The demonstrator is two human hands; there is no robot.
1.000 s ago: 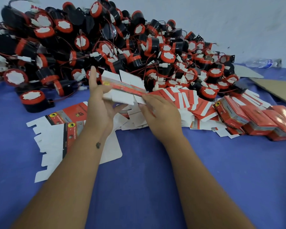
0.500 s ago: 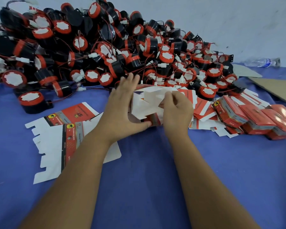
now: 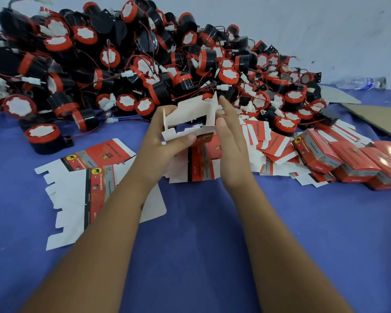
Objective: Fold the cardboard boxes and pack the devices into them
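My left hand (image 3: 160,141) grips a half-opened cardboard box (image 3: 190,116), white inside and red outside, thumb pressed on its lower flaps. My right hand (image 3: 229,136) lies flat against the box's right side with straight fingers. Behind the box rises a big heap of black and red round devices (image 3: 145,64) with red wires and white plugs. Flat unfolded box blanks (image 3: 77,181) lie at the left under my left forearm, and more blanks (image 3: 269,145) are spread at the right of my hands. Folded red boxes (image 3: 339,159) stand in a row at the right.
A blue cloth (image 3: 212,245) covers the table. One loose device (image 3: 43,137) sits apart at the left. A brown cardboard sheet (image 3: 382,118) and a plastic water bottle (image 3: 359,83) lie at the far right by the white wall.
The box blank has been lifted off the pile and opened into a hollow shape. My right hand went from pinching the flaps to lying flat on the box's right side.
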